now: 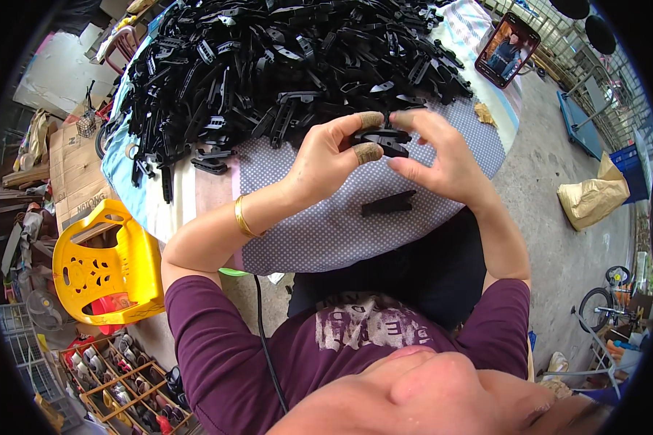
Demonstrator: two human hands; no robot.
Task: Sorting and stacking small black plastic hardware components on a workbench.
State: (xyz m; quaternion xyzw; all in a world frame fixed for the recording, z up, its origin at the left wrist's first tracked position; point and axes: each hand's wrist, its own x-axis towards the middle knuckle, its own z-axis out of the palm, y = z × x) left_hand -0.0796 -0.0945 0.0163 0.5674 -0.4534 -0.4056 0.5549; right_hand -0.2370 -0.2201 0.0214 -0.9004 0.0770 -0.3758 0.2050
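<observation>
Over the near part of the table, my left hand is closed on a small black plastic clip-like part. Brown tape wraps its thumb and a fingertip. My right hand is curved around the right end of the same part, thumb and forefinger apart; whether its fingertips touch the part is hard to see. Below both hands, a separate dark flat piece lies on the grey dotted cloth. Just beyond the hands spreads a big heap of similar black plastic parts.
A phone stands at the table's far right, near a brown scrap. Left of the table is a yellow plastic chair, with a shoe rack below it. On the right floor are a paper sack and a small bicycle.
</observation>
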